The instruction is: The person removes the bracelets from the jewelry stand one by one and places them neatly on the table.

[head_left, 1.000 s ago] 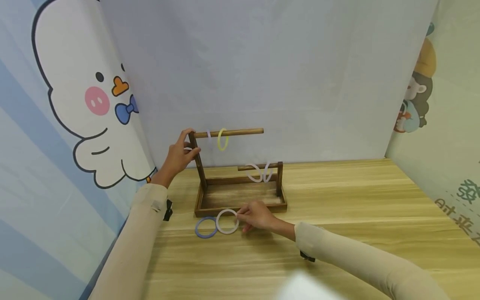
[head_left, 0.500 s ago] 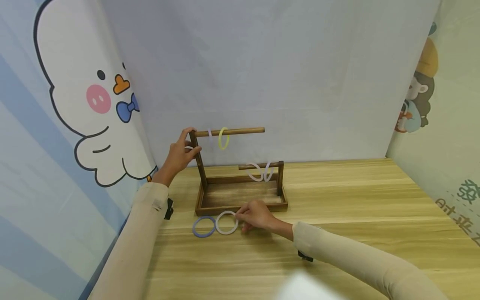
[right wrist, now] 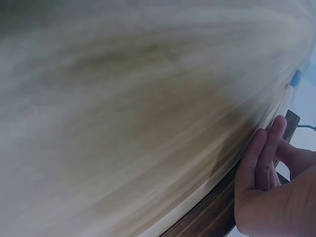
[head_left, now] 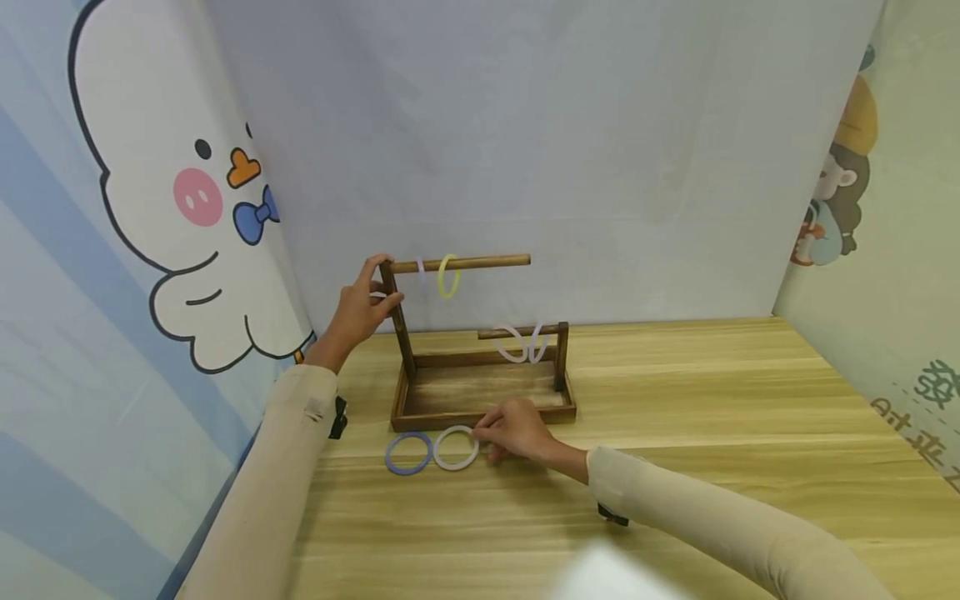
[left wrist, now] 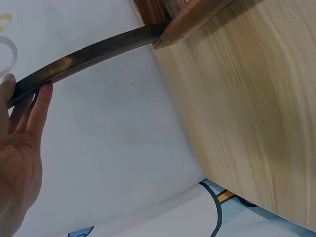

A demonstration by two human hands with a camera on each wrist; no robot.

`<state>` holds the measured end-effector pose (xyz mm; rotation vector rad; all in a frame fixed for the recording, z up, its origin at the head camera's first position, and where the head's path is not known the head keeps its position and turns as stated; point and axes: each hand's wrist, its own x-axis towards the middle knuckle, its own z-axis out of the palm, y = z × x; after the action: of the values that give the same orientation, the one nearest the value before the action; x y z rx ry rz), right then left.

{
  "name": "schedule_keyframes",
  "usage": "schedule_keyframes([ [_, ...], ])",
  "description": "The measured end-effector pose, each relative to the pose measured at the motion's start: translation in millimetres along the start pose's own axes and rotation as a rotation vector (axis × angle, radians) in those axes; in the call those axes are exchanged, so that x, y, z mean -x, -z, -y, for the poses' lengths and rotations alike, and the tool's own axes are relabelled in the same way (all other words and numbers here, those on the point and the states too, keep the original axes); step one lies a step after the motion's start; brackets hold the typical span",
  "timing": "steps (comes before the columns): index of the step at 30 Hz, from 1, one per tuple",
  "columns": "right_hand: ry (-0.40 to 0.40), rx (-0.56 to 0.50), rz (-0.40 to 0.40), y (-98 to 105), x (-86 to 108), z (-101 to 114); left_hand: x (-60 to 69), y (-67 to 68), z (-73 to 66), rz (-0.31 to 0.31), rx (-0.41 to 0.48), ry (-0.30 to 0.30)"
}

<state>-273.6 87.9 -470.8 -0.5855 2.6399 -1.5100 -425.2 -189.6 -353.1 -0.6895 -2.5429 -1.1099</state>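
Note:
My left hand grips the top of the tall post of a dark wooden stand, thumb on one side and fingers on the other. From the stand's upper bar hang a pale purple ring and a yellow ring. At the table in front of the stand, my right hand pinches the right edge of a white ring. Left of it lies a blue ring, close against the white one. In the right wrist view, the white ring shows only edge-on beyond the fingertips.
Two pale rings hang on the stand's lower bar, which reaches left from a short post. The stand's base is a shallow tray with a raised rim. A blurred white object sits at the bottom edge, and printed curtains surround the wooden table.
The blue ring has shifted slightly left, and the white ring no longer overlaps it. The right hand stays at the white ring's edge. The left hand keeps its hold on the post.

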Motion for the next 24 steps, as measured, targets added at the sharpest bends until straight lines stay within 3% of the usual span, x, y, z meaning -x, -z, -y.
schedule_keyframes([
  [9, -0.048, -0.037, 0.013, 0.9, 2.0, -3.5, 0.8, -0.1, -0.5, 0.003, -0.003, 0.001],
  [24, -0.039, -0.063, 0.019, 3.8, 2.8, -5.9, 0.7, 0.0, -2.9, 0.004, -0.008, 0.002],
])
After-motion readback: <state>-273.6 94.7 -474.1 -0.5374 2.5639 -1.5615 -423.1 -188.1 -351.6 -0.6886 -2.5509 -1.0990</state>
